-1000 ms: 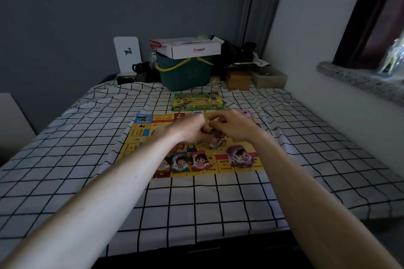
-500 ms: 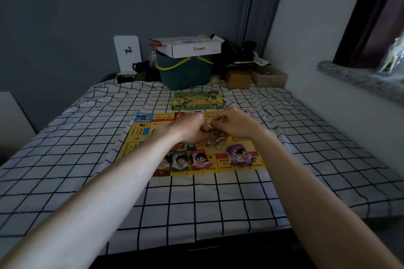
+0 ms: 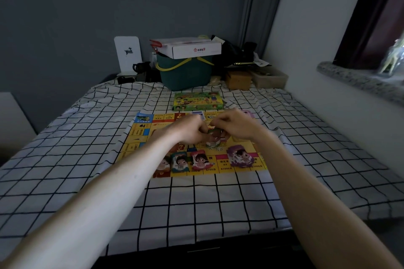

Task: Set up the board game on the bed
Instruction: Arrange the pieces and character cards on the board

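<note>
My left hand (image 3: 192, 130) and right hand (image 3: 235, 125) together pinch a small card stack (image 3: 215, 135) over the game board (image 3: 153, 129); beyond, a white carton (image 3: 192, 49) tops the green bin (image 3: 185, 74)

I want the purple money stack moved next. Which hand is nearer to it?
Right. The right hand is just above the purple money stack; the left hand is farther off, up and leftward.
</note>
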